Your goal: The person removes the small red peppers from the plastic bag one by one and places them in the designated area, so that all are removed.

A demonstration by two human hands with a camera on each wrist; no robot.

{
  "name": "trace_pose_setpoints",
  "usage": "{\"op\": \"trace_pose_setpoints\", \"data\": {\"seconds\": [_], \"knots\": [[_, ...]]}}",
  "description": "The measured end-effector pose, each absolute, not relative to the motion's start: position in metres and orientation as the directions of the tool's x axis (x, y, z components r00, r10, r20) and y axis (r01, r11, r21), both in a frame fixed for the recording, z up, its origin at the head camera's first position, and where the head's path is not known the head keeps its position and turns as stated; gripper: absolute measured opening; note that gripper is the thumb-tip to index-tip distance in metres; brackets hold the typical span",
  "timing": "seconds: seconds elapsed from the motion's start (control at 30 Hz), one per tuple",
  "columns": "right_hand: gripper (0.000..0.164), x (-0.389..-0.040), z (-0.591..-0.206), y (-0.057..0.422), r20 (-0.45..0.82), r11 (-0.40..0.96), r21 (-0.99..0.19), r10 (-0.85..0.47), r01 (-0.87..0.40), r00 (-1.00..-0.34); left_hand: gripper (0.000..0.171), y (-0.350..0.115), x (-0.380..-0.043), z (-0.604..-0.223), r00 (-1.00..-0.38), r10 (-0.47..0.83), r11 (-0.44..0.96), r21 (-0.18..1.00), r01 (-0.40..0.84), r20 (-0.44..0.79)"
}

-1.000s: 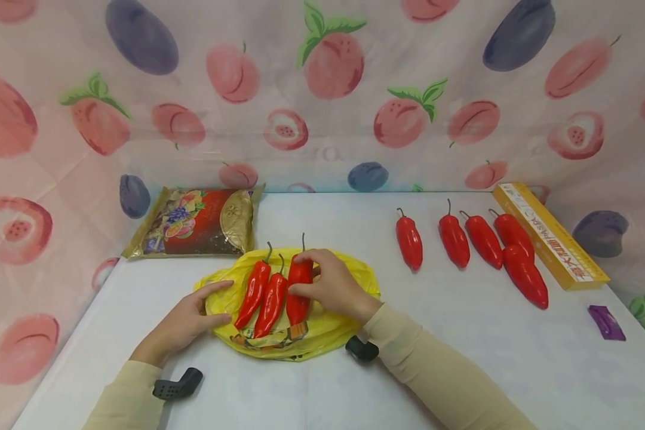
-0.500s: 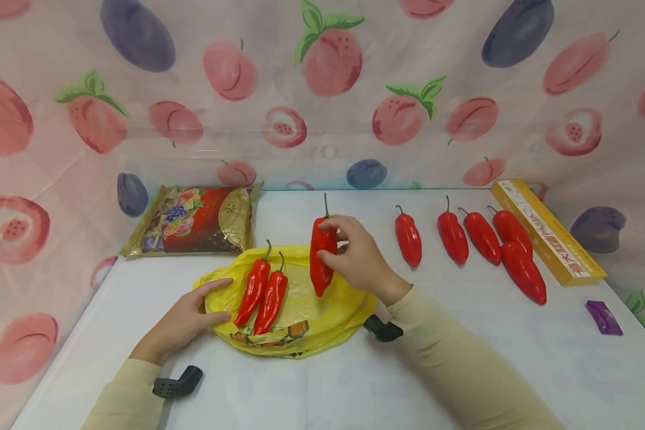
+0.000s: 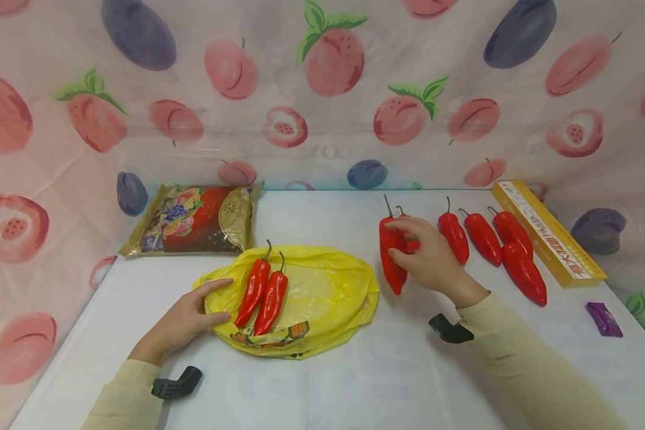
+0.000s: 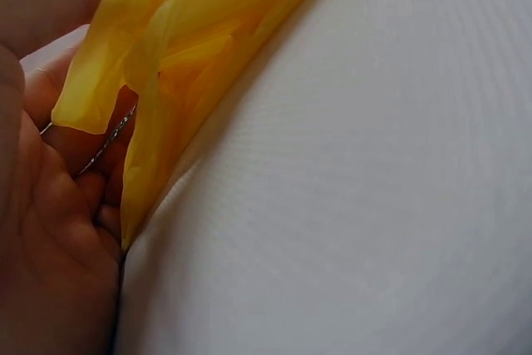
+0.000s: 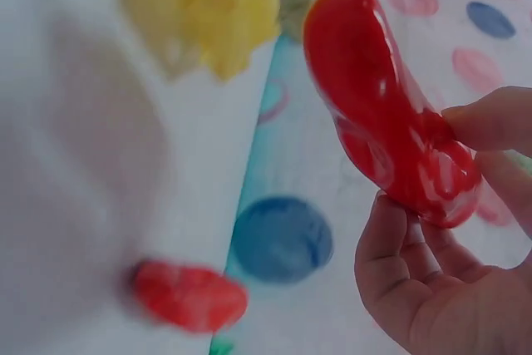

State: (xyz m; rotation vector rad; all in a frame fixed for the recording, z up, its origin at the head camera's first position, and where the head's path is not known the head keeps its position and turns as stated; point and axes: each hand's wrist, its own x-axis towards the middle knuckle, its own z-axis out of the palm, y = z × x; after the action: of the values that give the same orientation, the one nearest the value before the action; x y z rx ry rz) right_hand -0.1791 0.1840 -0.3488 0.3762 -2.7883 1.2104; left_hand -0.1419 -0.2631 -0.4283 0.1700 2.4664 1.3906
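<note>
Between thumb and fingertips my right hand [image 3: 430, 254] pinches a red chili pepper [image 3: 389, 254], its stem up, held above the table to the right of the yellow plastic bag [image 3: 328, 298]. The right wrist view shows the same chili pepper [image 5: 357, 72] between the thumb and fingers. Two more red chili peppers [image 3: 254, 292] lie side by side on the bag's left part. My left hand [image 3: 180, 322] rests at the bag's left edge, thumb and fingers spread apart. In the left wrist view, yellow plastic [image 4: 174, 64] lies against its fingers.
Partly behind the right hand, a chili pepper [image 3: 412, 245] lies on the table. Several more peppers [image 3: 482, 239] lie farther right, beside a yellow pasta box [image 3: 548, 233]. A purple packet [image 3: 604, 319] is near the right edge. A gold-and-red bag [image 3: 199, 221] lies back left.
My right hand has lifted the chili pepper off the yellow bag and carried it right, past the bag's edge. The left hand has stayed at the bag's left edge.
</note>
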Motion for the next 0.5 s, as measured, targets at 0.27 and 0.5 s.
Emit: {"op": "trace_pose_setpoints", "data": {"seconds": [0.27,0.5], "knots": [[0.058,-0.168,-0.351,0.228,0.072,0.713,-0.686,-0.126,-0.141,-0.989,0.072,-0.262,-0.141,-0.427,-0.948,0.248,0.528,0.849,-0.040,-0.198],[0.058,-0.160,-0.352,0.258,0.049,0.741,-0.665,-0.080,-0.093,-0.996,0.072,-0.262,-0.142,-0.429,-0.947,0.251,0.528,0.848,-0.038,-0.199]]}}
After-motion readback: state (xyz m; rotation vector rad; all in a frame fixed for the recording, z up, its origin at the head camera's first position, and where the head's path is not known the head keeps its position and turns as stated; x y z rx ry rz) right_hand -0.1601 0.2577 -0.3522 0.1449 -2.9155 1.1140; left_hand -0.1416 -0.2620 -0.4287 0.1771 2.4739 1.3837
